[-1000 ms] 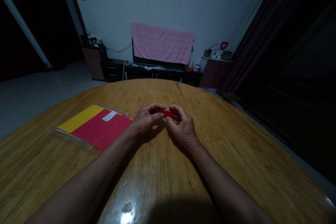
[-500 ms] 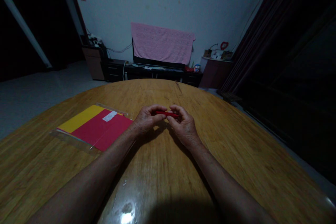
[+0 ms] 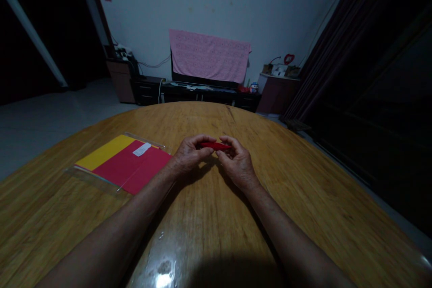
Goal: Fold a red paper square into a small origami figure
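Currently, both hands work together over the middle of a round wooden table [image 3: 209, 216], and the item in question is a thin red stick [image 3: 214, 146] held level between them, clear of the tabletop; its material cannot be determined from this view. The left hand [image 3: 189, 155] is curled nearly shut, with its fingers [image 3: 202, 140] pinching the stick's left end. The right hand [image 3: 236, 164] is curled to a similar degree, with its fingers [image 3: 227, 140] closed on the right end. Gripping from both ends appears intended to steady the stick and keep it centred in front of the person. The forearms angle inward from the near side, which supports that close, controlled hold. To the left, just beside the left hand, a clear plastic sleeve [image 3: 101, 174] lies flat, containing a yellow sheet [image 3: 106, 152] and a red sheet [image 3: 141, 172] with a white label [image 3: 142, 149]. Its position seems chosen to keep it within reach yet outside the hands' working space. Beyond the far edge stand a low dark cabinet [image 3: 199, 94] and a television [image 3: 202, 83] draped with a pink towel [image 3: 209, 56].
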